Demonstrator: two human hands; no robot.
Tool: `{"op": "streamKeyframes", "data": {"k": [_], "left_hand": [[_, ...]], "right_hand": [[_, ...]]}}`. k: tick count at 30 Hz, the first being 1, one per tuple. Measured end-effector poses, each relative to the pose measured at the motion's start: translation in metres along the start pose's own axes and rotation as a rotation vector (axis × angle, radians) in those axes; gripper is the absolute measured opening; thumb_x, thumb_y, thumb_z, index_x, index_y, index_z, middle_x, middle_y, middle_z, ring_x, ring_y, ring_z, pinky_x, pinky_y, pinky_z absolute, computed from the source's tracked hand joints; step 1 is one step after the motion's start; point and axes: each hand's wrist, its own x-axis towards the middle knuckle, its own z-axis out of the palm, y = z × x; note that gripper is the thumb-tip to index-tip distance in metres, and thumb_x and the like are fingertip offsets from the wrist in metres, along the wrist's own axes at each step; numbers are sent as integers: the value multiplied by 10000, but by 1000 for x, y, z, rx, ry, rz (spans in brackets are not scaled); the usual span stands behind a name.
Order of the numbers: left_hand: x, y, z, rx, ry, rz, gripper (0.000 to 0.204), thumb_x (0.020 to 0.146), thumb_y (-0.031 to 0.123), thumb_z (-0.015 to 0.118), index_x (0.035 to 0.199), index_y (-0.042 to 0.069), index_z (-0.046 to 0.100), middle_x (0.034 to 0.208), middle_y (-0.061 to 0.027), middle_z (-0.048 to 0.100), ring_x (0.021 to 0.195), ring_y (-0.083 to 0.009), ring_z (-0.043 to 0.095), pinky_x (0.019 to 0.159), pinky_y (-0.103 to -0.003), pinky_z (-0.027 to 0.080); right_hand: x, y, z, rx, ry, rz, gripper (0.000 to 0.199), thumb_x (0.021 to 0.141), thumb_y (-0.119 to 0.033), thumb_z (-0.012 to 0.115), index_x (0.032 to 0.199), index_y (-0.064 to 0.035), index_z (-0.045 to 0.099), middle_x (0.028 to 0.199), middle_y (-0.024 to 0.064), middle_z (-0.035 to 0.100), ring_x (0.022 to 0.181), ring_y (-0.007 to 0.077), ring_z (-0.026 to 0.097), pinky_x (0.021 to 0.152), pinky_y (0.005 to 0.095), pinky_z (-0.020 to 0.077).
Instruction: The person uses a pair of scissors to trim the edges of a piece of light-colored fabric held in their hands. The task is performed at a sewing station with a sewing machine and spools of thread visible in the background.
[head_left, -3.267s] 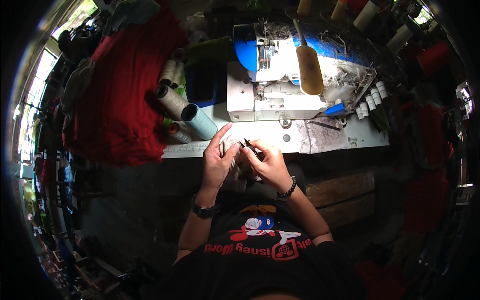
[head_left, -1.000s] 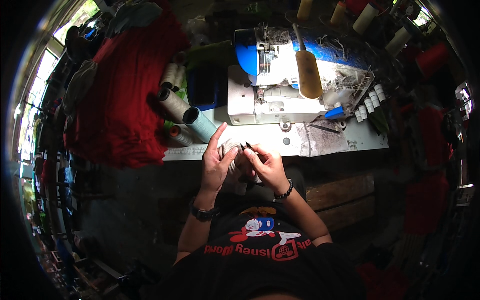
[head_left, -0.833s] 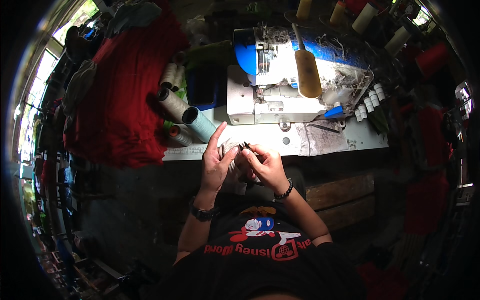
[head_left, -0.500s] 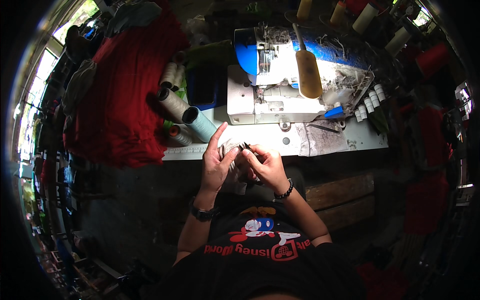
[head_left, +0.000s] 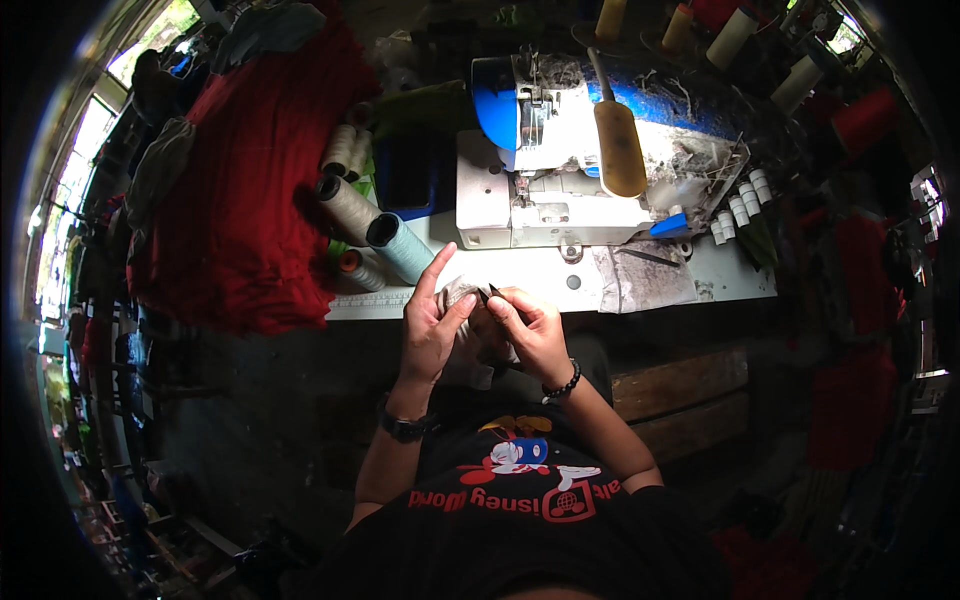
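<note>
A piece of pale greyish cloth [head_left: 466,352] hangs in front of the table's near edge. My left hand [head_left: 428,335] pinches its upper part between the thumb and the lower fingers, with the index finger stretched out toward the table. My right hand [head_left: 534,328] is closed on a small dark pointed tool [head_left: 490,293], whose tip meets the cloth by my left thumb. Whether it is a pair of snips or tweezers I cannot tell. The lower fingers of my right hand are curled and partly hidden.
Beyond my hands stands a white and blue sewing machine [head_left: 560,222], dusty with lint, under a yellowish lamp [head_left: 621,150]. Thread cones, one light blue [head_left: 400,250], lie left of it. Red fabric [head_left: 235,210] is heaped further left. A stained pad [head_left: 645,278] rests on the table.
My right hand has shifted and turned slightly, and the dark tool's tip now looks narrower. My left hand and the cloth stay nearly in place.
</note>
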Motion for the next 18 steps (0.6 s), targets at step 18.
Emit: {"op": "streamKeyframes", "data": {"k": [18], "left_hand": [[-1,-12,-2,-24,32,-9,528,896,-46,504,1395,-5,336,1043,-73,600,904,-89,572,850,-233,467]], "right_hand": [[5,-8,-7,-159,-41,145,208,958,-170,537,929,13,630,717,23,643,518,33,521,461,178,406]]}}
